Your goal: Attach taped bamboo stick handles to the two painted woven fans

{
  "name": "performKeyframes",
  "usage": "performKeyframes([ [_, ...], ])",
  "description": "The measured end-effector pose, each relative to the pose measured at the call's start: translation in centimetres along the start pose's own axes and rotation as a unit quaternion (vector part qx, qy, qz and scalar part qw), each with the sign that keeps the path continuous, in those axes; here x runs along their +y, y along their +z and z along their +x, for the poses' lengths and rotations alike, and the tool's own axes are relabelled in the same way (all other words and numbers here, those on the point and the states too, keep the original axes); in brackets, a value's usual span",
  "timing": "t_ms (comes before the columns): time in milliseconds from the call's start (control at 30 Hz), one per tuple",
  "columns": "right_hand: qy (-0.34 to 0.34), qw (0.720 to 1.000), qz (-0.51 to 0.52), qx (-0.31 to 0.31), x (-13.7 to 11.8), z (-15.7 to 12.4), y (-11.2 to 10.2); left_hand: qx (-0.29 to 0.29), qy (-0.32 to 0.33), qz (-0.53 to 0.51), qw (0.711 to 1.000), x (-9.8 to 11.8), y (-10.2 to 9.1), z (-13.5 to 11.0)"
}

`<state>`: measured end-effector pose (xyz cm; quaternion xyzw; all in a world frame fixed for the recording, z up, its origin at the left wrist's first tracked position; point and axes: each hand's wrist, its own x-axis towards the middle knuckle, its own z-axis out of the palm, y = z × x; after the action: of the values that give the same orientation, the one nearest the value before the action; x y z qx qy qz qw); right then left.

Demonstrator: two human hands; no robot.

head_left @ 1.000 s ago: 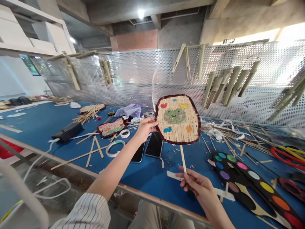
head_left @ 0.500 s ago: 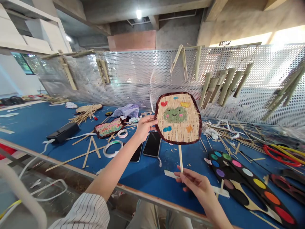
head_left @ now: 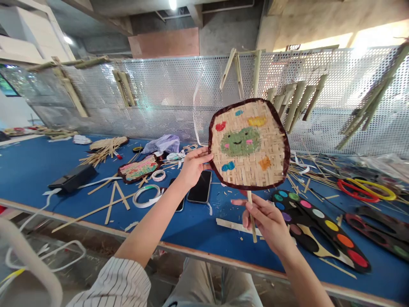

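A woven bamboo hand fan (head_left: 271,149) with a dark brown taped rim is held up above the table, its painted side facing me. It bears a green smiling face, a red heart and small blue, yellow and orange shapes. My left hand (head_left: 194,168) pinches its left edge, thumb on the front. Below the fan, my right hand (head_left: 263,217) closes around the thin wooden handle (head_left: 254,232), whose lower end sticks out beneath the fingers. A pale strip (head_left: 234,225) lies on the table behind the right hand. Two phones (head_left: 200,187) rest under the left forearm.
On the blue table (head_left: 105,238) lie a paint palette (head_left: 322,226), tape rolls (head_left: 148,197), another painted fan (head_left: 139,168), bamboo strips (head_left: 110,149) and a black power adapter (head_left: 73,178). A perforated metal screen (head_left: 159,102) with hanging bamboo pieces stands behind.
The fan has come up and closer, tilting slightly. My right hand has moved up the handle, so its lower end now shows below the fingers. The view has shifted a little.
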<state>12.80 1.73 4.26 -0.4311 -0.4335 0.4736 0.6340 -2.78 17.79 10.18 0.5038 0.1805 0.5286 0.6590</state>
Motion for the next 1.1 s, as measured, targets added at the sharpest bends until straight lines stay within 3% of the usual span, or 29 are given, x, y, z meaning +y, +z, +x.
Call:
performKeyframes([
  [167, -0.042, 0.996, -0.002, 0.082, -0.3, 0.1, -1.2, 0.017, -0.021, -0.051, 0.998, -0.6, -1.0, 0.5],
  [300, -0.055, 0.989, -0.012, 0.136, 0.0, -0.9, -0.5, 0.048, -0.009, -0.088, 0.995, -0.6, -1.6, 0.7],
  [433, -0.016, 0.996, 0.002, 0.085, 1.3, -1.9, 1.3, 0.06, -0.009, -0.096, 0.994, -0.9, -1.5, 0.6],
  [567, 0.012, 0.998, 0.038, 0.04, 1.8, -2.0, 1.7, 0.063, -0.01, -0.079, 0.995, -1.3, -1.5, 0.5],
  [933, 0.026, 0.997, 0.068, 0.025, 1.2, -2.3, 1.0, 0.065, -0.008, -0.014, 0.998, -1.0, -1.1, 0.4],
  [1100, 0.024, 0.996, 0.074, 0.05, 0.8, -2.2, 0.8, 0.067, -0.002, 0.004, 0.998, -0.8, -1.0, 0.5],
])
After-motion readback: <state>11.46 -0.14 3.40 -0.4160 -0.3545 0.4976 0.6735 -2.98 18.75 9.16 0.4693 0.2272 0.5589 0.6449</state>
